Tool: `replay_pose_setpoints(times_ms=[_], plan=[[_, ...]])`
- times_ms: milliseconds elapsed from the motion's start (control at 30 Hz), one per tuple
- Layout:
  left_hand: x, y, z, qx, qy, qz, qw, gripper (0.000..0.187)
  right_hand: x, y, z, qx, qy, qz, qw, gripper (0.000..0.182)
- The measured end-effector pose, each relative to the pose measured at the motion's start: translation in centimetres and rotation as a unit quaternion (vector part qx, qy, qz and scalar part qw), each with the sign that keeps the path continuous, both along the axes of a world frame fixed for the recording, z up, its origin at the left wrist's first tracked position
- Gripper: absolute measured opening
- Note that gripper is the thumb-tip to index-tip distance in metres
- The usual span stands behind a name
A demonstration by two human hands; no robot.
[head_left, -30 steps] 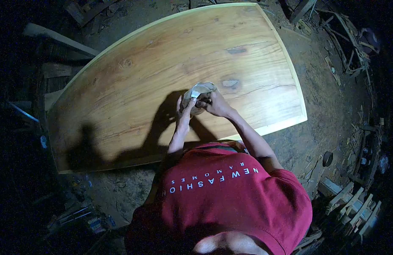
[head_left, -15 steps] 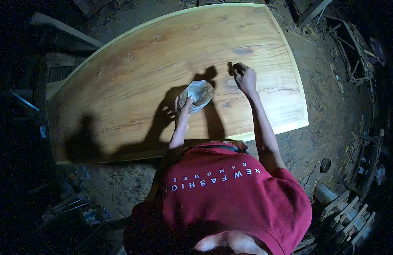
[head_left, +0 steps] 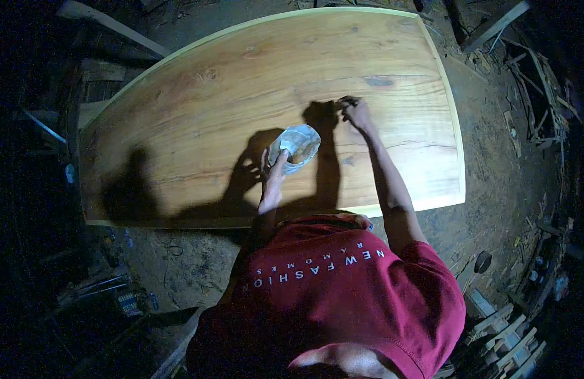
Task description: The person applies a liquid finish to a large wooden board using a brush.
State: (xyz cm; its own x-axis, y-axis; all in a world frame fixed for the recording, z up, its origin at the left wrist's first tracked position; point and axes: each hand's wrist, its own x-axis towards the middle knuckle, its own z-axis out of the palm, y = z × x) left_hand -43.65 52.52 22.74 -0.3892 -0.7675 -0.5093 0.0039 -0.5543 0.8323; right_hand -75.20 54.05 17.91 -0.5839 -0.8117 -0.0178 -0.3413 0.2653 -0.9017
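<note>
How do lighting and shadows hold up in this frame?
Head view: light is uneven, brightest on the right of the light-brown wooden panel, near black at the frame's left edge; head view: hard shadows cross the wood either side of the bare left hand and its whitish, open-topped container; head view: anything in the bare right hand is too dark to identify.

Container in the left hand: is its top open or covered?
Open: the head view looks into the container, its inner wall showing uncovered; the left hand grips its side.
</note>
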Motion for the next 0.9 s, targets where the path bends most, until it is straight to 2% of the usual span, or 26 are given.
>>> replay_pose_setpoints(times_ms=[33, 100, 133, 200, 233, 300, 367, 433, 500, 533, 567, 600, 633, 667, 700, 733, 767, 800, 900], plan=[[0.1, 0.0, 0.2, -0.001, 0.000, 0.002, 1.000, 0.086, -0.3, 0.8, 3.4, 0.056, -0.040, -0.039, 0.997, 0.018], [0.4, 0.2, 0.5, 0.012, -0.024, 0.004, 1.000, 0.084, -2.7, 0.9, 1.1, 0.049, 0.166, -0.058, 0.983, 0.020], [0.4, 0.3, 0.9, 0.011, -0.023, 0.006, 1.000, 0.084, -1.6, 0.6, 3.2, 0.048, 0.167, -0.056, 0.983, 0.020], [0.2, 0.6, 1.6, 0.036, 0.005, 0.000, 0.999, 0.084, 0.7, 0.5, 7.0, 0.059, 0.336, -0.047, 0.939, 0.015], [0.2, 0.7, 1.4, 0.035, 0.006, 0.001, 0.999, 0.084, 0.6, -0.7, 4.5, 0.043, 0.370, -0.024, 0.928, 0.012], [0.1, 0.9, 1.1, 0.032, -0.023, 0.021, 0.999, 0.082, 1.7, -2.5, 0.8, 0.125, 0.407, 0.053, 0.903, 0.012], [0.1, 1.1, 1.1, 0.031, -0.040, 0.034, 0.998, 0.081, 4.2, -3.1, 1.7, 0.122, 0.406, 0.147, 0.894, 0.012], [0.4, 1.0, 0.7, 0.030, -0.057, 0.048, 0.997, 0.079, 6.0, -3.9, 0.8, 0.048, 0.400, 0.090, 0.911, 0.013], [1.0, 1.4, 0.0, 0.017, -0.072, 0.012, 0.997, 0.065, 5.3, -4.7, 0.6, 0.069, 0.398, 0.122, 0.906, 0.014], [0.9, 2.1, 0.9, -0.037, -0.060, 0.020, 0.997, 0.064, 4.5, -5.2, 0.6, 0.014, 0.280, 0.119, 0.953, 0.014], [1.0, 2.2, 0.8, -0.035, -0.063, 0.024, 0.997, 0.064, 3.5, -5.6, 0.6, -0.040, 0.155, 0.113, 0.981, 0.017], [1.3, 2.1, 0.3, -0.021, -0.076, 0.017, 0.997, 0.062, 2.0, -5.6, 1.6, 0.035, 0.105, 0.099, 0.989, 0.024], [1.8, 2.0, -0.2, -0.007, -0.088, 0.010, 0.996, 0.061, -0.2, -6.3, -1.3, -0.012, 0.058, 0.061, 0.996, 0.021], [2.7, 1.6, -2.0, -0.007, -0.090, 0.014, 0.996, 0.061, -2.2, -5.7, -1.1, 0.009, 0.006, 0.053, 0.999, 0.028], [4.1, 1.0, -4.8, -0.154, -0.054, -0.087, 0.983, 0.062, -3.8, -5.5, -2.0, 0.029, 0.090, 0.011, 0.996, 0.029], [5.6, 0.6, -7.4, -0.295, -0.018, -0.187, 0.937, 0.066, -5.7, -6.1, -4.7, 0.045, 0.116, -0.051, 0.991, 0.034], [6.3, 0.3, -8.5, -0.426, 0.019, -0.283, 0.859, 0.073, -5.7, -4.9, -2.4, -0.021, 0.183, -0.048, 0.982, 0.037], [6.2, 0.5, -8.5, -0.489, 0.003, -0.283, 0.825, 0.081, -5.2, -4.3, -0.4, 0.013, 0.233, -0.039, 0.972, 0.032], [5.6, 0.8, -7.8, -0.463, 0.016, -0.268, 0.845, 0.084, -2.8, -4.5, 3.0, 0.104, 0.348, -0.024, 0.931, 0.018]])
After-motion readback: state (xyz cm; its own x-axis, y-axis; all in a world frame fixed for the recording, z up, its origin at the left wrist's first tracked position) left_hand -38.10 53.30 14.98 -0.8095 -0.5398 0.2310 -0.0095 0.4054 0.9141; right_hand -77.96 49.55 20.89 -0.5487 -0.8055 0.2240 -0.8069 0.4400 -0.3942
